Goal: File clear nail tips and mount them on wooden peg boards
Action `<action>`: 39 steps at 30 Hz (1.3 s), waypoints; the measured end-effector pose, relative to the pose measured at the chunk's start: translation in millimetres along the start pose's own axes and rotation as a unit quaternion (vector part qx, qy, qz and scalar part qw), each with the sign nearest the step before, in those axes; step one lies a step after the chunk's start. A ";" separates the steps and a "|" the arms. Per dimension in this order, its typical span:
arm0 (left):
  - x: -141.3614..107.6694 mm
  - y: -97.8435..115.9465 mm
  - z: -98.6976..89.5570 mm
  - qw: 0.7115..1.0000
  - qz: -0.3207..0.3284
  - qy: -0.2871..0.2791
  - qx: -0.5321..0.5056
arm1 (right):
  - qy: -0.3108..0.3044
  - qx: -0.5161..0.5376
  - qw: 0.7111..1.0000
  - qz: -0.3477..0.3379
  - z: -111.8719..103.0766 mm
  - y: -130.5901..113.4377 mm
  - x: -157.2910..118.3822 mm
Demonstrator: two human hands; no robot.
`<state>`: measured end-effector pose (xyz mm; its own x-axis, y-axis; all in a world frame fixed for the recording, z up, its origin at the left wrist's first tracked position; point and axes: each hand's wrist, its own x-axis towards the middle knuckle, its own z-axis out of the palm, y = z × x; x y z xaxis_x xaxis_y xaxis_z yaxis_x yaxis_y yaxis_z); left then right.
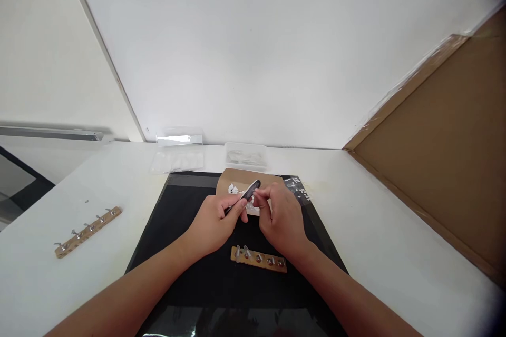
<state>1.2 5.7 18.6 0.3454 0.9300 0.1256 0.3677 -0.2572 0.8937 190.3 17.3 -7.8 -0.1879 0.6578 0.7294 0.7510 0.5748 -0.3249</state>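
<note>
My left hand (221,219) is closed around a slim black stick with a pale edge and a rounded end (250,190), perhaps a nail file. The stick slants up to the right. Close to its upper end, my right hand (281,216) has thumb and fingertips pinched together; whatever is between them is too small to make out. Beneath both hands lies a sheet of brown paper (272,175) with small white pieces (233,188) scattered on it. Just below the hands, a wooden strip (259,259) carries several small metal holders, with clear nail tips on the left ones.
A black mat (190,279) covers the middle of the white table (98,284). Another wooden strip with holders (89,230) lies at left. Behind stand an open clear case (177,158) and a translucent box (245,156). White bits (297,187) dot the mat's far right corner. Cardboard (443,158) borders the right.
</note>
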 end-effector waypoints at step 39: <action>-2.4 7.4 3.0 0.992 0.098 0.049 0.066 | -0.039 0.050 0.998 0.009 -5.2 -3.2 10.1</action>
<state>5.7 0.8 23.6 0.3388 0.8778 0.3387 0.4130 -0.4622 0.7848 189.3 19.6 3.8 -0.2260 0.7019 0.6754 0.6892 0.6053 -0.3984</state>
